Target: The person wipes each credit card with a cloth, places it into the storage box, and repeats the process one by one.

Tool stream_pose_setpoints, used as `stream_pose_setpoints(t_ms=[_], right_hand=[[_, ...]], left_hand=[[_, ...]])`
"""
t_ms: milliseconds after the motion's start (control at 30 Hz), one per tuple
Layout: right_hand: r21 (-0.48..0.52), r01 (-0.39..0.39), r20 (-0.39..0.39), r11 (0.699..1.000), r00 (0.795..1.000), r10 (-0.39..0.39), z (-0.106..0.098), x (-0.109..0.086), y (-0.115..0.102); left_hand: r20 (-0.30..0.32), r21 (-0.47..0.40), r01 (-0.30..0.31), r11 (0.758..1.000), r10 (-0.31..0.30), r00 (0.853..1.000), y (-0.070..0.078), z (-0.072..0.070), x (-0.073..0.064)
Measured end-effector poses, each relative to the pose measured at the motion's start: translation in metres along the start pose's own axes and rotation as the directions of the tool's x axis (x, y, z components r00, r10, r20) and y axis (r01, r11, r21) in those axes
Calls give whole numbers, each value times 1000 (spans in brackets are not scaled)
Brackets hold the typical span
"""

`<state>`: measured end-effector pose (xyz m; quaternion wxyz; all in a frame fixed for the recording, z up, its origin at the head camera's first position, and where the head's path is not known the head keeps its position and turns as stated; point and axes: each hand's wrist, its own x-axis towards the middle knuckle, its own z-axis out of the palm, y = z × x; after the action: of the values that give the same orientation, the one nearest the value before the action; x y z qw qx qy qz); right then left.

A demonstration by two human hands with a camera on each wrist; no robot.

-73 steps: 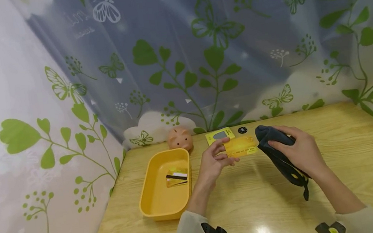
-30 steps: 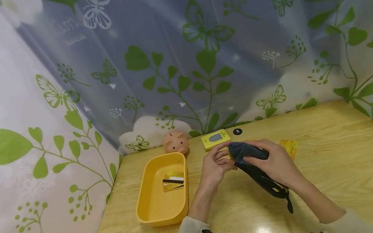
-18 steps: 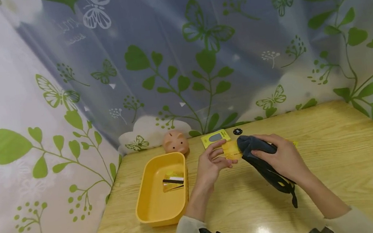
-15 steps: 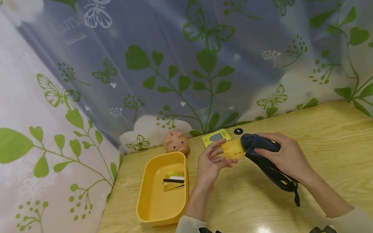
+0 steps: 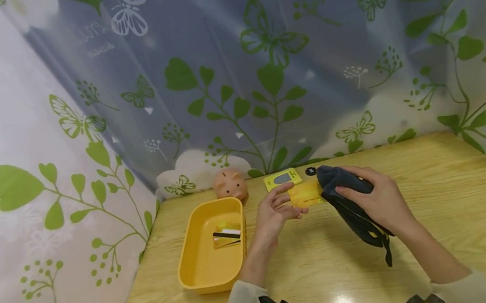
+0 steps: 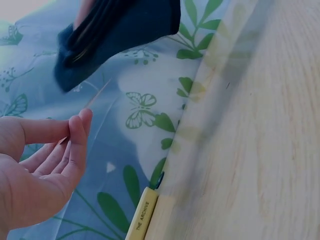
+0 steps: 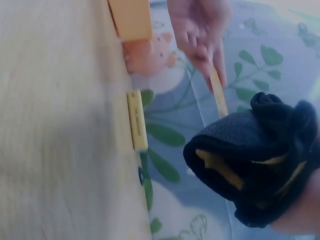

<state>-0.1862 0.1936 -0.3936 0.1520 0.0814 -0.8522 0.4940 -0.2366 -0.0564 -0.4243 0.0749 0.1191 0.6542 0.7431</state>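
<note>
My left hand (image 5: 273, 212) pinches a yellow bank card (image 5: 304, 195) between thumb and fingertips. Edge-on, the card looks like a thin line in the left wrist view, its far end just short of the pouch. My right hand (image 5: 383, 196) grips a dark blue cloth pouch (image 5: 351, 214), thumb on the near side and fingers behind. In the head view the pouch's top overlaps the card's right end. The right wrist view shows folds of the pouch (image 7: 240, 127) with yellow trim inside. A dark cord dangles from its lower end.
Left of my hands stands a yellow tray (image 5: 205, 261) holding a few cards (image 5: 226, 234). Behind it sits a pink piggy bank (image 5: 230, 185). A flat yellow box (image 5: 282, 179) and a black round chip (image 5: 311, 171) lie at the table's back edge, against the curtain.
The pouch came left over the card, then moved back right, exposing more of the card. A yellow card on the table behind my right hand, seen earlier, is now hidden.
</note>
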Motion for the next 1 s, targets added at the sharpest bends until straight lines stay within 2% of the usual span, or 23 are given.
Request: stream_pose_setpoints(t_ms=[167, 433, 633, 867, 1000], right_hand=[[29, 32, 74, 999, 997, -34, 22, -4, -2], [94, 85, 127, 992, 987, -97, 46, -12, -8], [90, 65, 133, 994, 988, -77, 46, -12, -8], [33, 54, 108, 998, 993, -57, 37, -9, -6], [-2, 43, 95, 999, 995, -42, 30, -7, -3]], left_hand=[[4, 27, 13, 1000, -13, 1000, -1, 6, 0], [10, 120, -22, 992, 21, 1000, -3, 10, -1], [20, 136, -56, 989, 53, 998, -4, 13, -1], [-9, 107, -31, 994, 33, 999, -3, 14, -2], [-12, 62, -20, 998, 21, 1000, -3, 12, -2]])
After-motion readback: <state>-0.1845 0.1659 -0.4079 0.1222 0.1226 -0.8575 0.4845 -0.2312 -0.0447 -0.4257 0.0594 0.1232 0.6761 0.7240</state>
